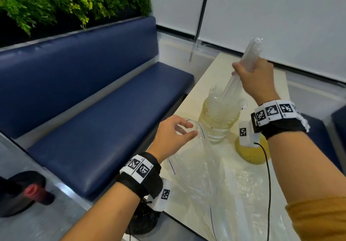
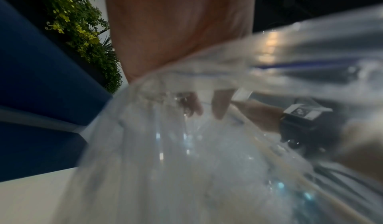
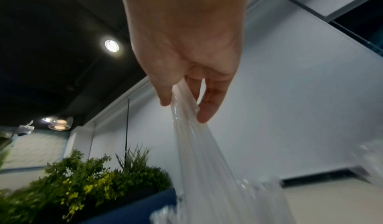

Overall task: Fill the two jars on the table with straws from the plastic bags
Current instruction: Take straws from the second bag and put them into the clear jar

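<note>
My right hand (image 1: 243,70) grips a bundle of clear straws (image 1: 253,53) above the clear jar (image 1: 217,128). The bundle slants down, and its lower ends sit inside the jar mouth among other straws. In the right wrist view, thumb and fingers of the right hand (image 3: 184,111) close round the straws (image 3: 199,154). My left hand (image 1: 185,130) pinches the rim of a clear plastic bag (image 1: 202,180) just left of the jar. Its fingers (image 2: 219,103) show through the bag (image 2: 207,162). A yellowish round object (image 1: 252,154) lies behind my right wrist, partly hidden.
The cream table (image 1: 271,83) runs away from me, with the bag spread over its near half. A blue padded bench (image 1: 93,109) stands along the left, with green plants (image 1: 65,0) above it. A dark object with a red part (image 1: 30,192) sits on the floor at lower left.
</note>
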Tool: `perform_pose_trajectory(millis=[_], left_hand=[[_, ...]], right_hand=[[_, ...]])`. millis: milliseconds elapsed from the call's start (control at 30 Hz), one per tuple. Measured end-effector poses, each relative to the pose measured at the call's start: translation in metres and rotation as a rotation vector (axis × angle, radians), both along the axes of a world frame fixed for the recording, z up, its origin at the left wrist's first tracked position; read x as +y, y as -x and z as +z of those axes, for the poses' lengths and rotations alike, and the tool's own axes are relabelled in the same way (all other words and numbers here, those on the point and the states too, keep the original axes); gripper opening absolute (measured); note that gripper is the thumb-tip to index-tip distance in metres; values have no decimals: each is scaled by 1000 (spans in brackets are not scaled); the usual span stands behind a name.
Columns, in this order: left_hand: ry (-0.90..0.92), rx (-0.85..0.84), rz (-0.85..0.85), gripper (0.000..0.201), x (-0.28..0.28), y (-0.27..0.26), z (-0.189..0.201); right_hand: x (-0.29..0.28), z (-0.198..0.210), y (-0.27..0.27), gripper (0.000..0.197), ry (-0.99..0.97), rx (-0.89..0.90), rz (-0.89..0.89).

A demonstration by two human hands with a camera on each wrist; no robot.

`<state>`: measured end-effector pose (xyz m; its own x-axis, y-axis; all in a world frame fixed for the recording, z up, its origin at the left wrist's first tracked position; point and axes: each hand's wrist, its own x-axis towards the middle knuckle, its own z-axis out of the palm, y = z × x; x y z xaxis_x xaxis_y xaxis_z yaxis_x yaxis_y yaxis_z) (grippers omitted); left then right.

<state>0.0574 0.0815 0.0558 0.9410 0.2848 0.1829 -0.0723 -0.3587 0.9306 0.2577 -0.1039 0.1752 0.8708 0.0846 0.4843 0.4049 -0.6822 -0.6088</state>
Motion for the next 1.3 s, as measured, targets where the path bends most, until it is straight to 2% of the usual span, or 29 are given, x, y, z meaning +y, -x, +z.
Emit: perform_pose_trajectory(millis=[100,400,467,533,667,800,867,900,967,1033,1133,1167,1233,1300], left_hand=[[9,-3,-2,21,-1,-1,0],[8,6,-15,19,-4,-4,2],[7,10,-17,19,-3,-4,2],[3,14,-19,19,-3,-4,3],[5,12,-23,19,-5,-5,4],[11,12,-38,18,-7,-3,7],[7,20,-39,17,-8,-3,9],[6,22,-38,17,-7,-3,10],[5,28,-39,17,-7,-2,11],[9,36,-41,16,-7,-2,11],[12,37,-40,15,-8,-1,10],[11,36,-42,15,-9,-1,11],[21,35,-45,11,-10,-2,11],[32,40,-54,8,-11,-3,10]], right_hand=[[-3,-25,-6,62,-14,72,-14],[-2,-97,2,43,33,366,38],[-1,-100,4,44,69,318,2],[1,-91,6,45,93,191,-73],[5,-66,9,46,8,-16,-134],[2,-79,7,36,177,-125,-83],[-2,-93,6,53,300,-98,-23],[-3,-97,6,67,298,-75,-14],[-5,-96,8,95,175,-78,-25],[-4,-88,9,99,140,-212,-24],[3,-79,4,67,315,-345,80],[5,-78,1,60,418,-320,132],[8,-87,-4,58,640,-187,224],[8,-96,-3,55,799,-45,243]])
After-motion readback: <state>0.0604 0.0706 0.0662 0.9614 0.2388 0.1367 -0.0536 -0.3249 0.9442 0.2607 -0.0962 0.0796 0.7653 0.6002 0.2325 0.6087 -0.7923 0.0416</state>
